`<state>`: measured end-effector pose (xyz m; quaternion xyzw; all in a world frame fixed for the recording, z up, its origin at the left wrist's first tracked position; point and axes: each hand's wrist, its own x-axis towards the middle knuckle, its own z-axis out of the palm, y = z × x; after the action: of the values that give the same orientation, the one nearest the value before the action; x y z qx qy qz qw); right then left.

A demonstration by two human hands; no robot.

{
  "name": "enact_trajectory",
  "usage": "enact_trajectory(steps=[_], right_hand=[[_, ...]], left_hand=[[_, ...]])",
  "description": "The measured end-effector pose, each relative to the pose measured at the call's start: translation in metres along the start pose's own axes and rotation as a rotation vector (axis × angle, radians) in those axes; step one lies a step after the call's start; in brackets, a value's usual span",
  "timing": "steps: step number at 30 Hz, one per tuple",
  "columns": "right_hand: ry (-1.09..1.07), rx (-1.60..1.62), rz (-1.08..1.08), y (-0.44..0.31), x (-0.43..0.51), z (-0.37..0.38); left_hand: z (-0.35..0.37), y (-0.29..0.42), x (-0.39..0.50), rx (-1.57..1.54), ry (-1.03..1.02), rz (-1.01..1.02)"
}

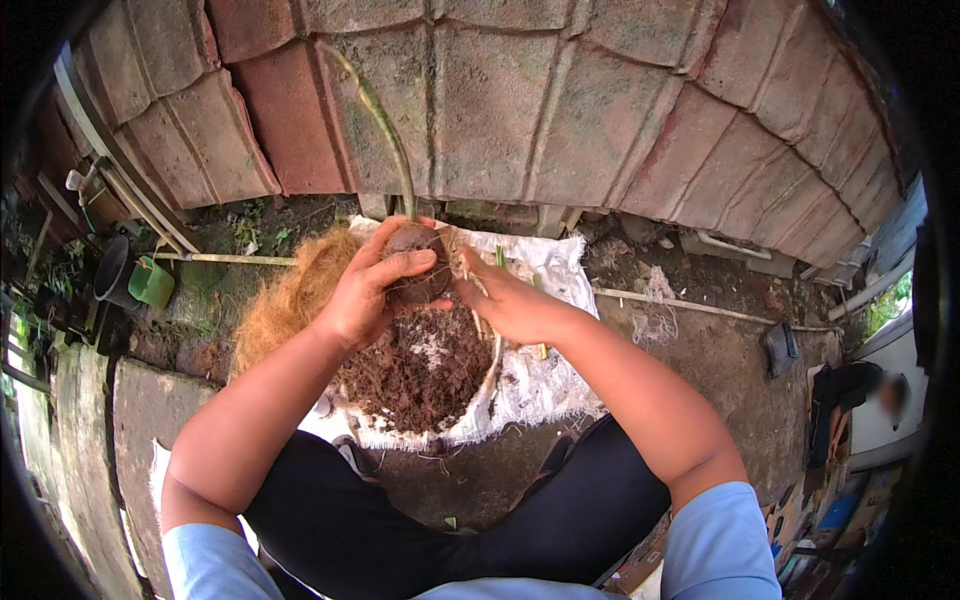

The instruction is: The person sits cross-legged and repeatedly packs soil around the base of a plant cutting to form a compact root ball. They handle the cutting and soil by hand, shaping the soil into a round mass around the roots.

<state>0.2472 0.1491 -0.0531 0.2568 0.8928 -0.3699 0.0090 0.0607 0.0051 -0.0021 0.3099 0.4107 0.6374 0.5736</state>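
Note:
In front of me my left hand [367, 281] grips a round brown ball of soil and fibre [416, 251], thumb across its near face. A long, thin green stem [390, 135] rises from its top and curves to the left. My right hand [510, 296] is at the ball's right side, fingertips among loose fibres; whether it pinches any is hidden. Below the hands, dark crumbly soil [420, 375] is heaped on a white woven sack [540, 382]. Loose golden-brown fibre [274, 300] is piled left of my left hand.
A low tiled roof [487, 112] spans the far side. A green plastic container [151, 282] and a dark pot [114, 271] stand at left. Thin poles [697, 304] lie on the ground beside tangled string [655, 326]. Another person [844, 405] bends at far right.

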Motion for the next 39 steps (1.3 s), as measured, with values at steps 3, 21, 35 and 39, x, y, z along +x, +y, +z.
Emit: enact_trajectory(steps=[3,21,35,39], right_hand=[[0.018,0.403,-0.014,-0.012,0.003,-0.005],[0.055,1.188,-0.27,-0.055,-0.002,-0.002],[0.171,1.052,-0.311,-0.059,-0.002,0.008],[0.207,0.89,-0.303,-0.056,0.003,0.012]], left_hand=[[-0.001,-0.001,0.001,-0.04,-0.001,0.006],[0.012,-0.009,0.001,-0.125,-0.098,0.023],[0.011,-0.022,0.007,-0.091,-0.035,0.078],[0.006,-0.019,0.009,-0.075,-0.051,0.053]])
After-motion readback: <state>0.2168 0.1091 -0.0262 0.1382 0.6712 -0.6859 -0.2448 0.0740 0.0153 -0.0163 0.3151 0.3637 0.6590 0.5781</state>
